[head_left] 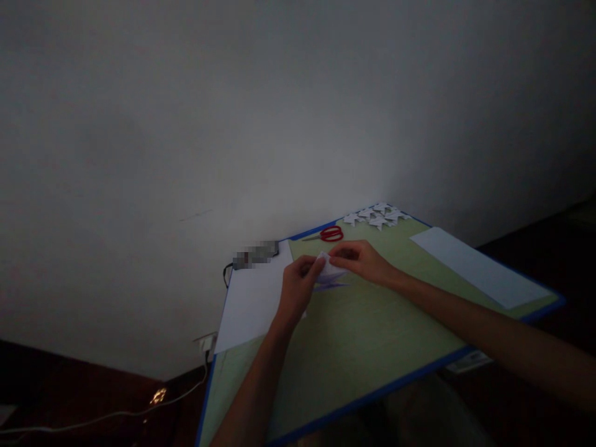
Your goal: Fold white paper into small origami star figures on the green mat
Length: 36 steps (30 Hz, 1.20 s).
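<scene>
A small piece of folded white paper (326, 266) is held up between my two hands, above the middle of the green tabletop. Thumb and fingers of my left hand (300, 279) pinch its left side. On the right, my right hand (358, 257) pinches the paper's upper edge with thumb and forefinger. Purple marks (330, 285) show on the table just below the paper. Just beyond my hands lie scissors (331, 233) with red handles, their blades pointing left.
Several white folded-paper stars (378, 217) lie at the table's far corner. White sheets (254, 304) cover the left side, and a white paper strip (479, 267) lies along the right. A blurred-out dark object (256, 254) with a cord sits by the wall. Blue edging rims the table (363, 347).
</scene>
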### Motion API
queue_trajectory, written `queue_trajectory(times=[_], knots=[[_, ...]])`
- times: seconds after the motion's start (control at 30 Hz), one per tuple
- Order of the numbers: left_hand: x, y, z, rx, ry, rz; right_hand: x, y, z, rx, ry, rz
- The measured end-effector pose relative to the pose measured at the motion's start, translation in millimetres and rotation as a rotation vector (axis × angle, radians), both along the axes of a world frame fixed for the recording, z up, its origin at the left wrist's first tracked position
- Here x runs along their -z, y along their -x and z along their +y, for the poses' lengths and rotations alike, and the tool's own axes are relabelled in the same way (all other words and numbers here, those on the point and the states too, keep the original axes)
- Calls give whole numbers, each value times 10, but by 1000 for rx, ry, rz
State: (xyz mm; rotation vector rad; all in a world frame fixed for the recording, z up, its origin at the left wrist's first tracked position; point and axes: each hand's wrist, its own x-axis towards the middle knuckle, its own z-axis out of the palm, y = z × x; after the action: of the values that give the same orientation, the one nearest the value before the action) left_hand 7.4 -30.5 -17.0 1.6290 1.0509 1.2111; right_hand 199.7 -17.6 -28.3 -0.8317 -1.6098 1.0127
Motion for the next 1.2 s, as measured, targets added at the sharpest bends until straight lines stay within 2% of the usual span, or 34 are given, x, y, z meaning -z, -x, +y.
queue_trajectory(times=[0.27, 0.4, 0.57, 0.93, 1.2], knots=[[-65, -2, -17, -39, -44, 46, -27, 1, -42, -10, -103, -112], [-69, 3, -16, -75, -53, 45, -37, 14, -53, -10, -61, -104], [-88, -26, -50, -118, -115, 67, -41, 28, -80, -119, 63, -163], [-77, -56, -95, -162, -300, 279, -7, 76, -93, -129, -5, -320], [-86, -41, -98, -170, -275, 282, -10, 72, -86, -159, -36, -324]])
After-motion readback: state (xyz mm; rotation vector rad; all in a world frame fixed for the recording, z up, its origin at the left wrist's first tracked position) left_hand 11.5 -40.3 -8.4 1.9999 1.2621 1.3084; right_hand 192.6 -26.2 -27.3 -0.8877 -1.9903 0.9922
